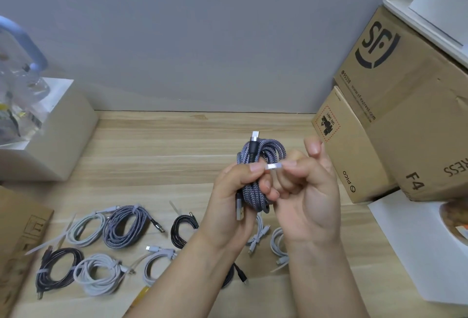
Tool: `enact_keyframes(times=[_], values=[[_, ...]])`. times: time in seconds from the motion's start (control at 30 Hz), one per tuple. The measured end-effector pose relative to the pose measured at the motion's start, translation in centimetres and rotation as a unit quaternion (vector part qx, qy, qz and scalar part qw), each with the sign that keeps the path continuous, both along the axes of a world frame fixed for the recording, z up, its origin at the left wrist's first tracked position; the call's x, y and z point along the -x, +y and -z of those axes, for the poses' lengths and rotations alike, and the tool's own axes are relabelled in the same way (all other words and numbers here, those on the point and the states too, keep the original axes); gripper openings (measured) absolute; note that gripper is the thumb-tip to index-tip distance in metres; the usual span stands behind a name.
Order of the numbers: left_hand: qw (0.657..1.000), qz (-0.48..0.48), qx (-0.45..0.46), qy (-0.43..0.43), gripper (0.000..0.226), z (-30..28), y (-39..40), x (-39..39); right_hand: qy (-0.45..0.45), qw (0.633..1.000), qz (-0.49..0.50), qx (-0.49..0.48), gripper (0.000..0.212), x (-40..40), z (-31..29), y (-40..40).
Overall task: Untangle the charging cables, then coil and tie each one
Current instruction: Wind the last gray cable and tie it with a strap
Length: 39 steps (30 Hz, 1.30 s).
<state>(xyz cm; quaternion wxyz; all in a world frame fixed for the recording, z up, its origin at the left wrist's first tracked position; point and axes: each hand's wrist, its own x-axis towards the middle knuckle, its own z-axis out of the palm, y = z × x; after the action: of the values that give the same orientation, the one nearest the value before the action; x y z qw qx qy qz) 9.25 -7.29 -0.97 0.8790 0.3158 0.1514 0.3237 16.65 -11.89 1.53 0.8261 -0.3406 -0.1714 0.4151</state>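
- We see the left hand point(235, 186) curled round a coiled grey braided cable point(255, 178), held upright above the middle of the tabletop point(157, 150), nearer its right edge.
- One silver plug point(254, 136) sticks up from the top of the coil; another silver plug point(239, 212) hangs below the left palm.
- A white tie point(272, 166) crosses the coil. The left thumb presses on one end of it, and the right hand point(306, 186) pinches the other end between thumb and curled fingers, its index finger raised.
- Near the front edge, towards the left corner, lie tied coils: a white cable point(86, 229), a grey braided coil point(126, 226), two black coils point(58, 267) point(183, 231) and more white ones point(101, 273).
- Further white cables point(278, 246) lie under the wrists, partly hidden.
- Cardboard boxes point(395, 104) stand stacked at the right edge, a white box point(58, 135) at the left edge.
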Motion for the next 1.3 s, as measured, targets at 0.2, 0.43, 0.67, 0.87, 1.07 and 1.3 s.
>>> enact_keyframes(times=[0.2, 0.43, 0.67, 0.87, 1.07, 1.3], values=[[1.000, 0.026, 0.013, -0.009, 0.014, 0.7, 0.3, 0.0, 0.054, 0.996, 0.029, 0.060, 0.032, -0.4, 0.5, 0.3], [0.996, 0.091, 0.005, 0.025, 0.022, 2.2, 3.3, 1.8, 0.097, 0.990, -0.094, 0.044, 0.019, -1.9, 1.7, -0.4], [0.991, 0.107, -0.075, 0.041, 0.035, 1.3, 3.5, 2.4, -0.017, 0.970, -0.239, -0.045, 0.059, -2.9, 0.4, -1.0], [0.979, 0.094, -0.155, 0.093, 0.029, 1.5, 3.5, 2.3, -0.114, 0.970, -0.206, -0.053, 0.047, -3.3, 1.3, -1.2], [0.951, 0.091, -0.227, 0.189, 0.020, 1.8, 3.5, 2.2, -0.235, 0.970, -0.042, 0.052, 0.035, -3.9, 1.9, -1.0], [0.956, 0.029, -0.213, 0.200, 0.015, 1.1, 3.4, 2.5, -0.253, 0.959, -0.114, 0.061, 0.023, -4.2, 1.3, -1.4]])
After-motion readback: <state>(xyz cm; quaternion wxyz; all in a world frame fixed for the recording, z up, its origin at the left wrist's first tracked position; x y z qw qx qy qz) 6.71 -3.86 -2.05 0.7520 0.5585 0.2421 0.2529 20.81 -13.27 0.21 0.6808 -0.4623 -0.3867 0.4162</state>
